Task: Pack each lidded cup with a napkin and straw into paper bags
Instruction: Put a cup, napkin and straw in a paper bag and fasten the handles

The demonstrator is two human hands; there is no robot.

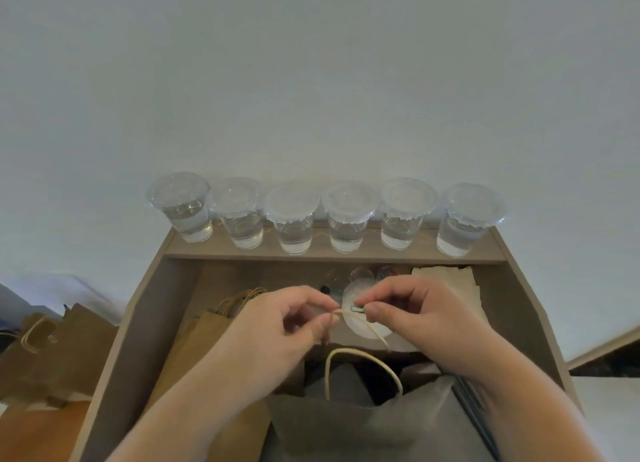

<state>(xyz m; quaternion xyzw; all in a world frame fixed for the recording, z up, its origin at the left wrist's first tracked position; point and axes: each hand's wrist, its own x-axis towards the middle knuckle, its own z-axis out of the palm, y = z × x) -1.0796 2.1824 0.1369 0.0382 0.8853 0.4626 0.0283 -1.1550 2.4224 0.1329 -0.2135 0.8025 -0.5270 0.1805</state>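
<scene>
Nearby, six lidded cups (294,215), spare bags (52,354)

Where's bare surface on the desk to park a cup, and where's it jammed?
Free: lower desk strip between its left wall and the flat bag stack. Slim gaps between cups on the back shelf. Crowded: centre, where left hand and right hand pinch a bag handle and paper clip; napkins fill back right.

Six clear lidded cups (325,215) are set on a taupe wooden shelf (429,246) against a pale grey-white wall (311,80), while brown paper bags (52,350) with cream twine handles (360,357) are seen below.
</scene>
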